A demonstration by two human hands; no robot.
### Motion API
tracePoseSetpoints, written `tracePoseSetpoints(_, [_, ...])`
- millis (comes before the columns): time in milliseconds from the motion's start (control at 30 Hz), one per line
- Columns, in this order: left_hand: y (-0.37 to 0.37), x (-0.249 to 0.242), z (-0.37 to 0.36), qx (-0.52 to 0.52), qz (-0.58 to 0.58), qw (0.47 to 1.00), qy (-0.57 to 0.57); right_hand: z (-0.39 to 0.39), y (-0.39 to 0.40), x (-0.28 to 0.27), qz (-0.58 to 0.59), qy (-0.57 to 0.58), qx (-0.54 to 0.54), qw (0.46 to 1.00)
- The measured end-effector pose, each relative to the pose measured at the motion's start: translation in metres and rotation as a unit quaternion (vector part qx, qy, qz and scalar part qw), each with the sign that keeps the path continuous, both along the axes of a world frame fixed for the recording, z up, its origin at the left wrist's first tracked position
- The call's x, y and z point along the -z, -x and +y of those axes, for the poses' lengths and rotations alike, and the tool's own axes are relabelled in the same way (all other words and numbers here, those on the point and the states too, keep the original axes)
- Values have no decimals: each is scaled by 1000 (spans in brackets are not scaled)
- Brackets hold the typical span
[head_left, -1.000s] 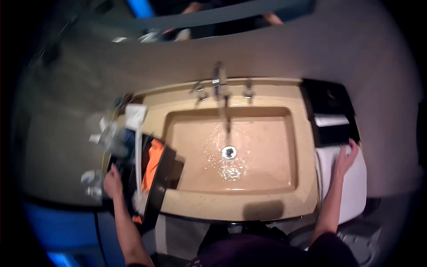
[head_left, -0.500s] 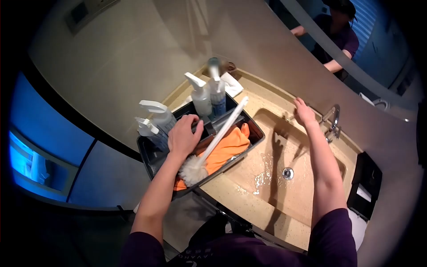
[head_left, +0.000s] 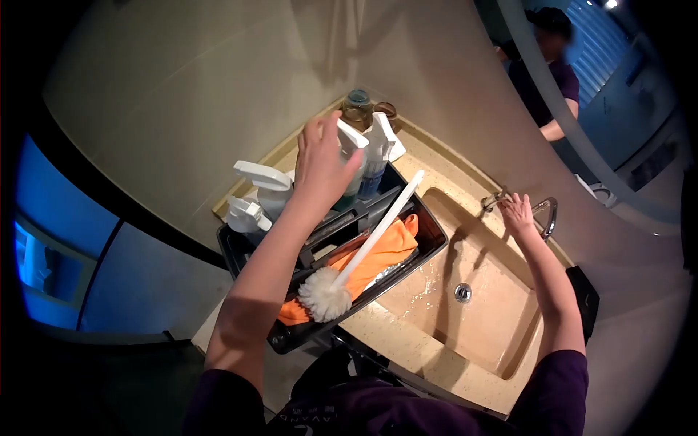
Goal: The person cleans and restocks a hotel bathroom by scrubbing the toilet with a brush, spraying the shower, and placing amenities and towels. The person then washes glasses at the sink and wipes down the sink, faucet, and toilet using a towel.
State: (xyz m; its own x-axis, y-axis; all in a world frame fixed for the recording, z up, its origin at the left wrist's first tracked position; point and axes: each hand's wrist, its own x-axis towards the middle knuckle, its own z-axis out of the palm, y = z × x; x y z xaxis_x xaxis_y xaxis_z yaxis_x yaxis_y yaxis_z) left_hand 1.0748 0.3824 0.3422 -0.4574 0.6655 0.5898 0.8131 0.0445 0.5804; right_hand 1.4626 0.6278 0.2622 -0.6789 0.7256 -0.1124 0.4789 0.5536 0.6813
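Observation:
My left hand (head_left: 323, 160) is over the back of a black caddy (head_left: 291, 338), thumb and fingers apart around the white head of a spray bottle (head_left: 352, 134). Right beside that stands another spray bottle (head_left: 374, 163) with a blue label. Two more spray bottles, including a white-headed one (head_left: 263, 176), sit on the caddy's left side. A white round-headed brush (head_left: 326, 294) lies across an orange cloth (head_left: 389, 247) in the front compartment. My right hand (head_left: 517, 214), fingers spread, is close to the tap handle (head_left: 494, 200) behind the sink (head_left: 502, 320).
The caddy stands on the speckled counter (head_left: 396, 334), overhanging its front edge. A curved chrome spout (head_left: 550, 218) rises at the sink's back right. Glass jars (head_left: 358, 109) stand in the back corner. A mirror (head_left: 603, 109) hangs on the right wall, and water drops wet the basin.
My left hand has moved from the caddy's middle up and back to the spray bottle. My right hand has shifted slightly right and down, beside the tap handle.

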Motion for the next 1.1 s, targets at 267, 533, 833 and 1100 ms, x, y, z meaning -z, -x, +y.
tracePoseSetpoints(267, [-15, -8, 96, 18, 161, 930, 330, -107, 44, -58, 384, 403, 88, 826])
tracePoseSetpoints(533, [-11, -37, 83, 217, 86, 968, 92, -204, -21, -100, 549, 470, 28, 691])
tracePoseSetpoints(833, [-169, -186, -1, 649, 65, 754, 78, -232, -8, -165, 639, 310, -214, 671])
tracePoseSetpoints(1100, [-236, -103, -22, 507, 56, 858, -60, -297, -61, -113, 659, 521, 87, 534])
